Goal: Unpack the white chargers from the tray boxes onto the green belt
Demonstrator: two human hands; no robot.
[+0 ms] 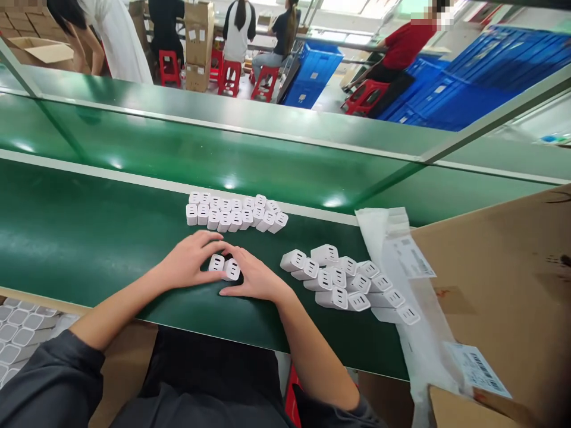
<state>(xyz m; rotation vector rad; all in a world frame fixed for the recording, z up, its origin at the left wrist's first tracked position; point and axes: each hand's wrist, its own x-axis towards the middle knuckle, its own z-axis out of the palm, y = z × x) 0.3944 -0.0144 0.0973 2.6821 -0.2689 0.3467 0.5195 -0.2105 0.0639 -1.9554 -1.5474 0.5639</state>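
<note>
Two small white charger plugs (pixel 224 267) lie side by side on the green belt (pixel 89 238) between my hands. My left hand (pixel 190 258) curls around them from the left, fingers touching the left plug. My right hand (pixel 252 276) cups them from the right, fingers against the right plug. A tidy double row of the same white plugs (pixel 234 213) sits just beyond my hands. A loose heap of plugs (pixel 345 282) lies to the right.
A clear plastic bag with labels (pixel 413 279) drapes over a brown cardboard box (pixel 504 285) at the right. A tray of white parts (pixel 20 333) shows at lower left. Several people sit on red stools (pixel 229 77) beyond the belt, beside blue crates (pixel 468 83).
</note>
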